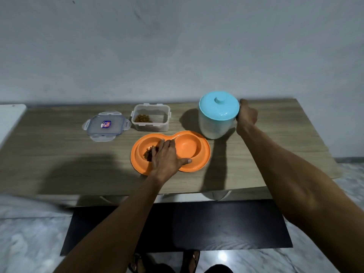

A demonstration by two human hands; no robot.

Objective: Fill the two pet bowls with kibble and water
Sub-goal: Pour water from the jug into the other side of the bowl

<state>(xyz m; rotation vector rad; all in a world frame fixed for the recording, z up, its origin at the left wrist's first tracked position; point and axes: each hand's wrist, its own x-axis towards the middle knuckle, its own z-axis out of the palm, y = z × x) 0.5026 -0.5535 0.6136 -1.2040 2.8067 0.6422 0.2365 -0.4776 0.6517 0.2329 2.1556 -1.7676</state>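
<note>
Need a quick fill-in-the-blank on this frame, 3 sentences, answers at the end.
1. The kibble in the orange double pet bowl lies in its ____ compartment.
2. The right hand grips the handle of the clear pitcher, whose lid is coloured ____.
3. The clear food container stands open, its lid lying on the table to its ____.

Answers: left; light blue; left
</note>
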